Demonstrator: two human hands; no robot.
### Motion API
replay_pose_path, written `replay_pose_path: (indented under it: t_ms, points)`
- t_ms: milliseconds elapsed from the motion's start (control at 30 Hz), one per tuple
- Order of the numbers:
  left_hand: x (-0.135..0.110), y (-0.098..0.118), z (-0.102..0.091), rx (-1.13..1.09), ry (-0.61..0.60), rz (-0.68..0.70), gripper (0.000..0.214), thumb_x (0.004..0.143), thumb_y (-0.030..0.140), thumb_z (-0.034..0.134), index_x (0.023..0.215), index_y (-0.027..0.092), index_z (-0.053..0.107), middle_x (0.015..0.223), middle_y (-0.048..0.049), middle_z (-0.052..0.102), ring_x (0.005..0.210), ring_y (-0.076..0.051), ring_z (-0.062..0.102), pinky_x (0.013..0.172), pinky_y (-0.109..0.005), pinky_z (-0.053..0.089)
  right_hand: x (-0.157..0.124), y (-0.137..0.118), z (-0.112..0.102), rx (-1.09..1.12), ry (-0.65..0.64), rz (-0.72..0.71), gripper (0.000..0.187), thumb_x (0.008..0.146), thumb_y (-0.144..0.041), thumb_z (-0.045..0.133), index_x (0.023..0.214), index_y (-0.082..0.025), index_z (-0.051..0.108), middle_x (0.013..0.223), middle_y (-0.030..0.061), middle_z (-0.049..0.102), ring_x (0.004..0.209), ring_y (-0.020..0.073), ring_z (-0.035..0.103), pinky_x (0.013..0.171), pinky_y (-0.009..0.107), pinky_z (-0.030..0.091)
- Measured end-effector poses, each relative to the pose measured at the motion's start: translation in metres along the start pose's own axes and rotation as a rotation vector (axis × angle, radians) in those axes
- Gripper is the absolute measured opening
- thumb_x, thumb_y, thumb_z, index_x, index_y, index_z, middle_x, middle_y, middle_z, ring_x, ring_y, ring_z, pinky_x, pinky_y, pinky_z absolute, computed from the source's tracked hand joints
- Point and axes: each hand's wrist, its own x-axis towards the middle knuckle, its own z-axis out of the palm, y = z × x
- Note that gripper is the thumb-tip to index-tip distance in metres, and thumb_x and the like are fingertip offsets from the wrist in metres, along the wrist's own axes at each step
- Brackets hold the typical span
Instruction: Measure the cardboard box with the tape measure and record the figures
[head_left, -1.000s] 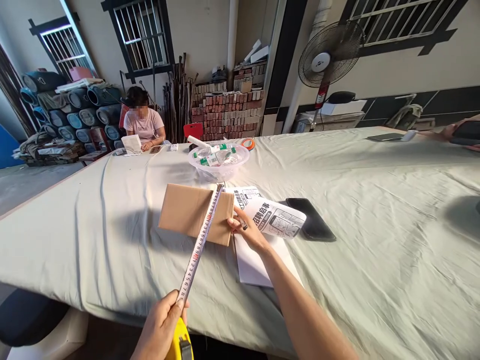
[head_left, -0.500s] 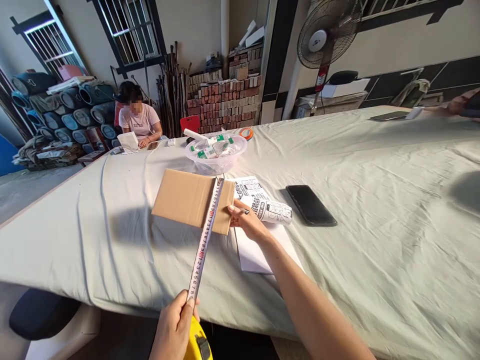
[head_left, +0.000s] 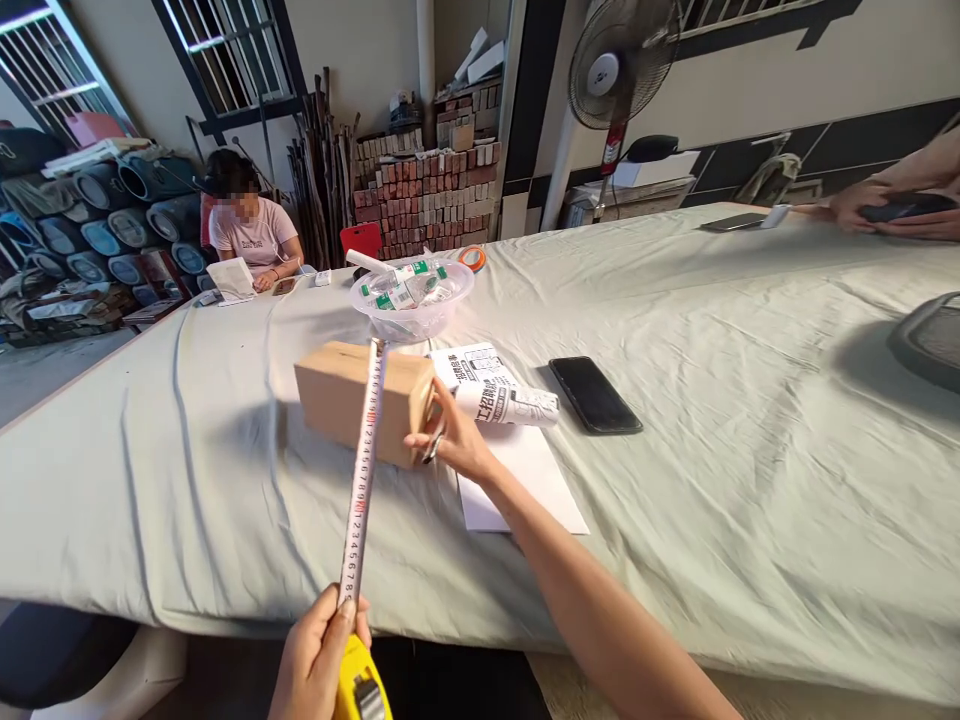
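My left hand (head_left: 319, 645) is closed around a yellow tape measure (head_left: 361, 682) by the table's front edge. Its long blade (head_left: 358, 510) sticks out away from me and passes in front of a brown cardboard box (head_left: 326, 400). My right hand (head_left: 457, 440) grips the box's right end, thumb and fingers on its edges. A slim pen (head_left: 433, 445) is also tucked in that hand. White paper (head_left: 517, 490) lies beneath my right forearm, with a curled printed sheet (head_left: 517, 403) at its far end.
A black phone (head_left: 596, 395) lies to the right of the papers. Beyond the box stands a clear plastic basin (head_left: 412, 315) of bottles, with orange tape (head_left: 472, 258) beside it. One person (head_left: 251, 230) sits at the far left; another person's hands (head_left: 885, 205) show at the right.
My right hand has turned the box so its top and front both show. The tape blade's tip has come off the box's far edge. The view has shifted slightly right.
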Motion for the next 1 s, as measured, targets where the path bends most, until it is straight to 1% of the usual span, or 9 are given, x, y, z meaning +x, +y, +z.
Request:
replay_pose_path:
  t_ms: [100, 200, 300, 433, 567, 633, 800, 900, 1000]
  points:
    - [0.009, 0.011, -0.002, -0.089, -0.069, -0.025, 0.038, 0.083, 0.056, 0.059, 0.082, 0.019, 0.065, 0.065, -0.0006, 0.057, 0.057, -0.015, 0.05, 0.054, -0.026, 0.042, 0.0, 0.005, 0.005, -0.181, -0.009, -0.015, 0.1, 0.066, -0.054, 0.08, 0.15, -0.024, 0.033, 0.136, 0.0156, 0.057, 0.107, 0.0312, 0.064, 0.084, 0.041, 0.053]
    - [0.025, 0.023, 0.005, -0.115, -0.158, 0.008, 0.035, 0.085, 0.053, 0.06, 0.083, 0.018, 0.064, 0.067, -0.0015, 0.057, 0.061, -0.016, 0.053, 0.057, -0.026, 0.043, 0.002, 0.001, -0.005, -0.393, 0.008, 0.014, 0.051, 0.081, -0.051, 0.068, 0.123, -0.025, 0.061, 0.1, 0.0095, 0.074, 0.085, 0.0264, 0.07, 0.074, 0.036, 0.051]
    - [0.049, 0.036, 0.019, -0.169, -0.259, 0.041, 0.03, 0.087, 0.047, 0.059, 0.084, 0.018, 0.062, 0.069, -0.0014, 0.058, 0.062, -0.015, 0.054, 0.056, -0.025, 0.043, 0.004, -0.004, -0.024, -0.677, 0.132, 0.061, 0.02, 0.089, -0.042, 0.057, 0.093, -0.026, 0.069, 0.072, 0.0047, 0.072, 0.067, 0.0227, 0.067, 0.065, 0.032, 0.046]
    - [0.093, 0.058, 0.047, -0.229, -0.438, 0.055, 0.025, 0.088, 0.042, 0.058, 0.086, 0.017, 0.06, 0.07, -0.0012, 0.06, 0.061, -0.014, 0.056, 0.056, -0.024, 0.044, 0.004, 0.003, -0.047, -0.778, 0.289, 0.162, 0.021, 0.092, -0.036, 0.049, 0.094, -0.024, 0.066, 0.076, 0.0067, 0.071, 0.067, 0.0235, 0.065, 0.064, 0.033, 0.043]
    - [0.144, 0.076, 0.077, -0.317, -0.523, 0.003, 0.022, 0.082, 0.037, 0.06, 0.083, 0.015, 0.059, 0.071, -0.0029, 0.064, 0.055, -0.012, 0.056, 0.051, -0.022, 0.042, 0.002, 0.017, -0.056, -0.478, 0.376, 0.115, 0.046, 0.094, -0.05, 0.042, 0.129, -0.021, 0.05, 0.092, 0.0084, 0.069, 0.081, 0.0235, 0.065, 0.073, 0.036, 0.047]
    - [0.167, 0.082, 0.09, -0.335, -0.553, -0.027, 0.02, 0.082, 0.035, 0.06, 0.084, 0.015, 0.058, 0.081, -0.0059, 0.068, 0.053, -0.012, 0.058, 0.049, -0.023, 0.042, 0.002, 0.019, -0.056, -0.352, 0.418, 0.123, 0.052, 0.093, -0.055, 0.041, 0.131, -0.021, 0.047, 0.097, 0.0077, 0.066, 0.084, 0.0215, 0.063, 0.076, 0.036, 0.048]
    - [0.21, 0.089, 0.105, -0.334, -0.631, -0.097, 0.011, 0.08, 0.028, 0.058, 0.084, 0.018, 0.056, 0.092, -0.0064, 0.072, 0.049, -0.012, 0.062, 0.043, -0.022, 0.043, 0.004, 0.019, -0.051, -0.245, 0.43, 0.156, 0.037, 0.084, -0.05, 0.057, 0.107, -0.021, 0.061, 0.093, 0.0059, 0.067, 0.085, 0.0211, 0.061, 0.079, 0.035, 0.048]
    - [0.223, 0.089, 0.107, -0.315, -0.647, -0.129, 0.009, 0.082, 0.025, 0.057, 0.088, 0.018, 0.057, 0.081, -0.004, 0.07, 0.049, -0.013, 0.063, 0.041, -0.021, 0.042, 0.003, 0.024, -0.048, -0.195, 0.406, 0.204, 0.03, 0.084, -0.049, 0.056, 0.089, -0.021, 0.064, 0.073, 0.0031, 0.065, 0.066, 0.0177, 0.058, 0.066, 0.032, 0.046]
    - [0.231, 0.086, 0.105, -0.309, -0.654, -0.145, 0.016, 0.084, 0.025, 0.056, 0.097, 0.018, 0.058, 0.087, -0.0056, 0.071, 0.052, -0.014, 0.065, 0.042, -0.021, 0.043, 0.001, 0.031, -0.044, -0.244, 0.382, 0.226, 0.027, 0.087, -0.047, 0.051, 0.077, -0.022, 0.058, 0.06, 0.0, 0.06, 0.054, 0.0146, 0.05, 0.056, 0.029, 0.041]
